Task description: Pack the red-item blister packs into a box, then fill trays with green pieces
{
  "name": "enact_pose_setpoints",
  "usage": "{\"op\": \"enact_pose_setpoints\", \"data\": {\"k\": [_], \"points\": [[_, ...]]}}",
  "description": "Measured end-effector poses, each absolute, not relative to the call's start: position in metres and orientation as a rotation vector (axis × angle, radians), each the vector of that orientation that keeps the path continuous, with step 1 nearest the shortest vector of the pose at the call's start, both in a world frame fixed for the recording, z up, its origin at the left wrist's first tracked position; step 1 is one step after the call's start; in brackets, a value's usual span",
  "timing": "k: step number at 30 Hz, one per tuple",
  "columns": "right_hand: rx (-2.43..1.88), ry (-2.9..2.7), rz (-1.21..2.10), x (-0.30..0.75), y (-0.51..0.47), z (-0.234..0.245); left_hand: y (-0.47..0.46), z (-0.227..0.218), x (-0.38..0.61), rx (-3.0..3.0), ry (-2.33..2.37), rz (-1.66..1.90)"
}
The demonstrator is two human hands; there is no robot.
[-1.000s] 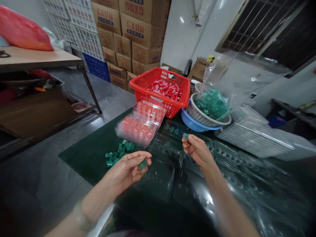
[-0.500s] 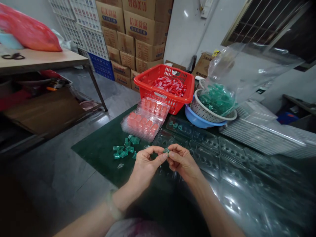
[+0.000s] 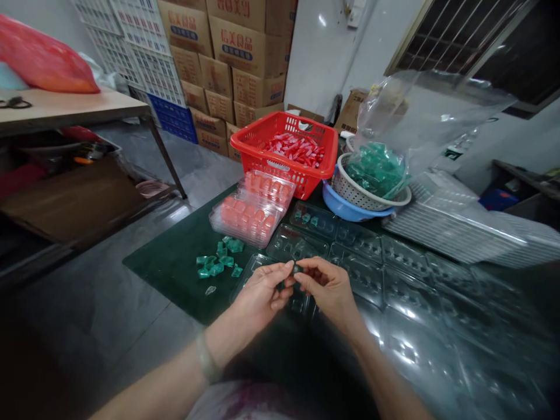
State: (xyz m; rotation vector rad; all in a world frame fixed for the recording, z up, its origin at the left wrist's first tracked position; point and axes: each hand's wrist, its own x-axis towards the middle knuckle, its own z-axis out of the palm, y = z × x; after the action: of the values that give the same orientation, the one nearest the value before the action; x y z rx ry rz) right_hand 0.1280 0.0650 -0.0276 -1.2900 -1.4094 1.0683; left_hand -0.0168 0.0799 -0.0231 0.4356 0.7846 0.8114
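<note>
In front of me, my left hand (image 3: 262, 291) and my right hand (image 3: 330, 286) meet over the dark green table (image 3: 161, 239). Their fingertips pinch a small dark-green wrapped piece (image 3: 297, 269), mostly hidden by fingers. To the left lies a loose group of green wrapped pieces (image 3: 225, 261), with a scrap of clear film (image 3: 210, 290) below it. Under and beyond my hands are clear plastic trays (image 3: 291, 242); a far one holds several green pieces (image 3: 306, 218). A stack of clear clamshell packs (image 3: 249, 216) shows orange-pink pieces inside.
A red basket (image 3: 258, 154) of red-and-white wrapped pieces stands at the back. Right of it, a grey colander (image 3: 350, 185) with a bag of green pieces sits in a blue basin (image 3: 345, 205). More clear packaging (image 3: 455, 227) is stacked at right. Cartons (image 3: 236, 44) line the wall.
My hands have shifted their grip on the small green piece; the left fingers are now curled in more and the thumb is higher. The view has swung slightly right.
</note>
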Motion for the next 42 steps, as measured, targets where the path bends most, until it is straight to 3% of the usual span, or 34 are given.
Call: {"op": "enact_pose_setpoints", "data": {"k": [5, 10, 16, 31, 42], "points": [[-1.322, -1.274, 1.234, 0.141, 0.079, -0.030, 0.083, -0.022, -0.012, 0.664, 0.933, 0.824], [-1.651, -1.378, 0.608, 0.190, 0.155, -0.049, 0.093, -0.024, -0.020, 0.416, 0.856, 0.853], [-1.882, -1.508, 0.426, 0.224, 0.228, -0.069, 0.087, -0.027, -0.036, 0.541, 0.776, 0.858], [-2.020, -1.811, 0.321, 0.232, 0.235, -0.085, 0.083, -0.036, -0.047, 0.804, 0.869, 0.844], [-2.086, -2.006, 0.150, 0.212, 0.218, -0.056, 0.090, -0.019, -0.045, 0.317, 0.783, 0.883]]}}
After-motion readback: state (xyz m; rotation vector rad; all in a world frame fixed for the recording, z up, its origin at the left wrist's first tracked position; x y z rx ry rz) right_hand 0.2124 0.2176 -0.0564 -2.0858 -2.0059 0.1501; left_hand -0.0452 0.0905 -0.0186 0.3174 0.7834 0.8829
